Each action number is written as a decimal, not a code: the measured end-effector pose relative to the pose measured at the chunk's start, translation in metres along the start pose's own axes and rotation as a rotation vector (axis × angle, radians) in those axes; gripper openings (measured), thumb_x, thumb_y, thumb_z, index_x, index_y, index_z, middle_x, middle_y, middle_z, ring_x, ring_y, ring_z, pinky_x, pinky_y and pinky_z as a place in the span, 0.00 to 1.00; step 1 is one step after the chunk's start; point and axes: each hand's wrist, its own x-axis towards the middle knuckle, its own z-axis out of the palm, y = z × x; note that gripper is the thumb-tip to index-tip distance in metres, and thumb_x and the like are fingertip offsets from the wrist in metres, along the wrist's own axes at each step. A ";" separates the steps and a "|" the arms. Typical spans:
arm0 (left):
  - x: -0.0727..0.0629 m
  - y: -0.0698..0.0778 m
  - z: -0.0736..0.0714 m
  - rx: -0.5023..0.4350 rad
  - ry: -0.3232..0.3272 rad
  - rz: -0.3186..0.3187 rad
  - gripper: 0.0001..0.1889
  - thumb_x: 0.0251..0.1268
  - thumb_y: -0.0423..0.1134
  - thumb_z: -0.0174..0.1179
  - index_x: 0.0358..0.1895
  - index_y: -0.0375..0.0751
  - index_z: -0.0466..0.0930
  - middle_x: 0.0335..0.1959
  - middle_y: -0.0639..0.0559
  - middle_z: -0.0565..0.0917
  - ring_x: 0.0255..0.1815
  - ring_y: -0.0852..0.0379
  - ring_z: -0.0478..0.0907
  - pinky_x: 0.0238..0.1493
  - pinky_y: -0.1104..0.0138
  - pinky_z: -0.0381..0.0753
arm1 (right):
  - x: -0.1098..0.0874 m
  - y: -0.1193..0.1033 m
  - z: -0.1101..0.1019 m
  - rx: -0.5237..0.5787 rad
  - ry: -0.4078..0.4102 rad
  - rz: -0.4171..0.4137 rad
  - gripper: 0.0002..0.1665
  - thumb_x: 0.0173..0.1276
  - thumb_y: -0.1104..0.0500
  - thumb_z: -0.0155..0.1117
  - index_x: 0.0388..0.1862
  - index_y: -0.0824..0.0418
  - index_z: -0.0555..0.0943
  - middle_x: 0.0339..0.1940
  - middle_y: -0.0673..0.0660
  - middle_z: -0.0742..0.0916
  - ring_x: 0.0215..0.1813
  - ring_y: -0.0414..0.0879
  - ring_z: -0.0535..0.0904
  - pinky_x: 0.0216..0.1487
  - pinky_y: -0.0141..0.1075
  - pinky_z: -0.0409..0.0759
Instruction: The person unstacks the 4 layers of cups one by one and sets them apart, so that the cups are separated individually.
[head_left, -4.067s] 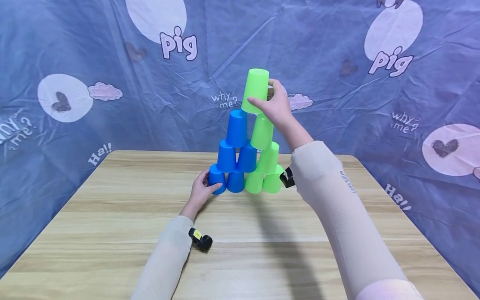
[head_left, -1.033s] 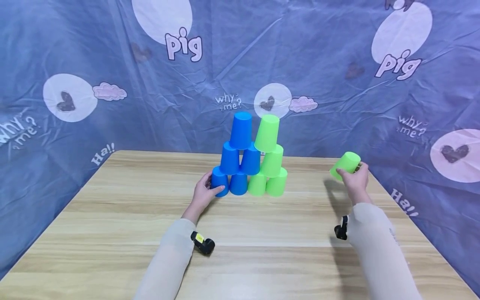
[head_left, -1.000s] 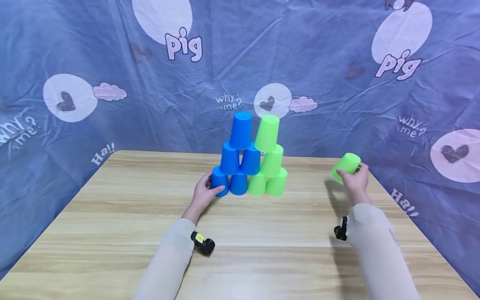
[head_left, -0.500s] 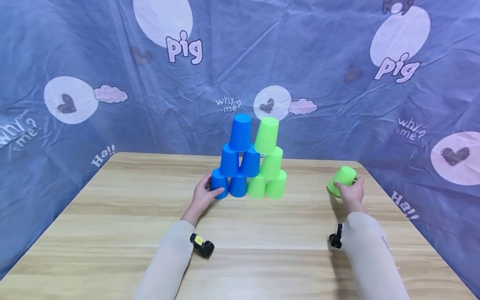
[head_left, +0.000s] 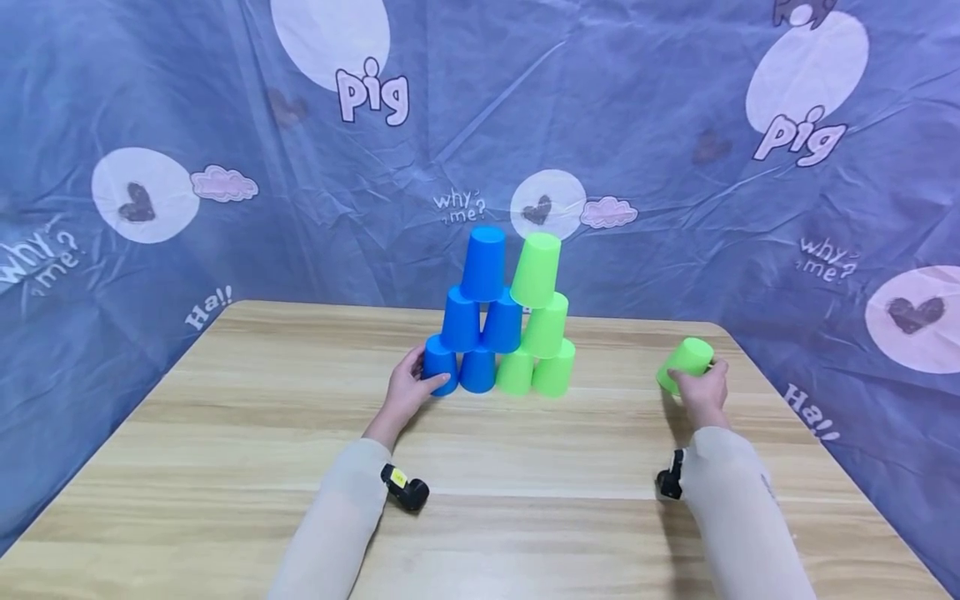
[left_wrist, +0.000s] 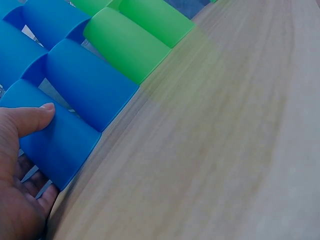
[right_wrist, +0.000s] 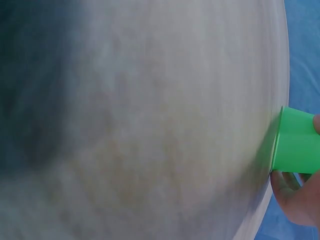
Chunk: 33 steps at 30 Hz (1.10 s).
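Observation:
Upside-down plastic cups stand stacked at mid-table. Blue cups (head_left: 483,265) fill the left side and green cups (head_left: 536,271) the right, with two at the top level. My left hand (head_left: 402,393) holds the lowest, leftmost blue cup (head_left: 440,363), thumb across its front and fingers round its far side, as the left wrist view shows. Well right of the stack, my right hand (head_left: 703,392) grips a separate green cup (head_left: 688,358), mouth down at the tabletop. In the right wrist view that cup (right_wrist: 298,145) has its rim right at the wood.
The wooden table (head_left: 480,533) has its back edge behind the stack. A blue printed cloth (head_left: 315,225) hangs behind and along both sides. The held green cup is close to the table's right edge.
My right hand has brought the green cup from above the stack's top, rightward and down to the tabletop. My left hand has stayed at the lowest blue cup.

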 end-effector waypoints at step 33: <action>0.001 0.002 -0.001 0.001 -0.006 -0.024 0.32 0.52 0.36 0.61 0.61 0.40 0.59 0.59 0.42 0.64 0.59 0.47 0.59 0.57 0.55 0.58 | 0.005 0.007 -0.028 -0.040 -0.109 -0.082 0.51 0.57 0.51 0.58 0.64 0.70 0.38 0.59 0.77 0.56 0.58 0.68 0.54 0.56 0.53 0.57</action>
